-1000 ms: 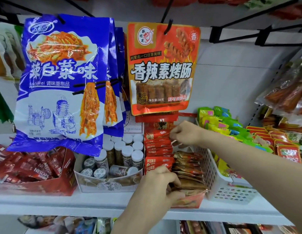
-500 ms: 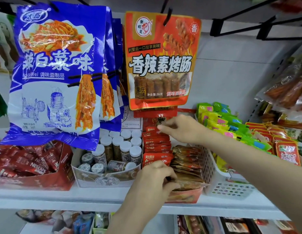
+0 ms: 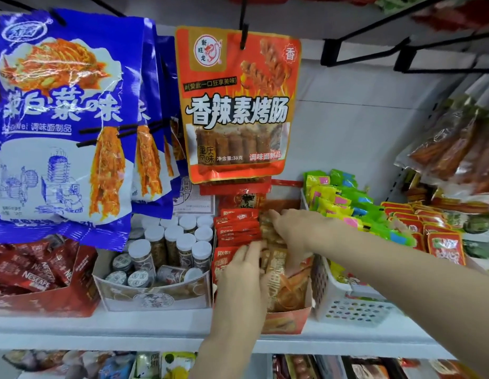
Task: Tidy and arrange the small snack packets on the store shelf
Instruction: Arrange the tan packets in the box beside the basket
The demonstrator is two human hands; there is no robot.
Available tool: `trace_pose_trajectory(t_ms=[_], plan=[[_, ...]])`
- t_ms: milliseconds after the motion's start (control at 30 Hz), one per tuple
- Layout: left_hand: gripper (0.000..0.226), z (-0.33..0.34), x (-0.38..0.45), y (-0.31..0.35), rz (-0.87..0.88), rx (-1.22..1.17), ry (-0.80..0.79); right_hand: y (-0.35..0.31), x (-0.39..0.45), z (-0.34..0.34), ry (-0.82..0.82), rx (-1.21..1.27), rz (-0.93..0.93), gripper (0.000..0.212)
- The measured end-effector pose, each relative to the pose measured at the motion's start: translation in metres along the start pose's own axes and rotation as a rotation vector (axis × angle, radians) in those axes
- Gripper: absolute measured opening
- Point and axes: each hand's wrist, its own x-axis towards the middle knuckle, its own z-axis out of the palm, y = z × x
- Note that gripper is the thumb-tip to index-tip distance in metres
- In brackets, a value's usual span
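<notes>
Down in the orange tray (image 3: 288, 321), your hands are pressing flat-fingered on floppy, slippery tan packets (image 3: 276, 272); left hand (image 3: 242, 280) steadying, right hand (image 3: 298, 228) squaring edges

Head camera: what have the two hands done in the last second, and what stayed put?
The right hand moved from the red packets onto the brown snack packets. The left hand slid up, fingers now flat between the stacks. The red packets and white-capped jars stayed put.
</notes>
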Motion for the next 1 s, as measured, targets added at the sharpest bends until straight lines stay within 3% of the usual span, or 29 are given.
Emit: trace_pose_trajectory(t_ms=[67,167,300,400,567,633,867,1000], plan=[[0.042,-0.007,0.001,-0.007,0.035,0.012,0.066,0.004,0.010,0.002,-0.035,0.002,-0.015,0.138],[0.042,-0.019,0.006,-0.018,0.145,0.246,0.164,0.013,0.014,0.008,-0.091,0.067,-0.029,0.148],[0.061,-0.022,0.017,-0.037,0.099,0.529,-0.138,0.017,0.014,0.012,-0.077,0.202,-0.048,0.146],[0.066,-0.027,0.019,-0.045,0.117,0.496,-0.209,0.013,0.013,0.012,-0.058,0.095,0.017,0.137],[0.128,-0.041,0.044,-0.047,0.099,0.470,-0.338,0.004,0.010,0.006,-0.136,0.012,0.067,0.141],[0.138,-0.042,0.063,-0.047,0.101,0.520,-0.454,0.003,0.008,0.007,-0.113,0.083,0.079,0.147],[0.137,-0.047,0.096,-0.051,0.145,0.543,-0.657,-0.002,-0.002,0.016,-0.033,0.083,0.021,0.146],[0.126,-0.059,0.091,-0.058,0.235,0.583,-0.640,0.000,-0.022,0.021,0.086,0.042,0.026,0.131]])
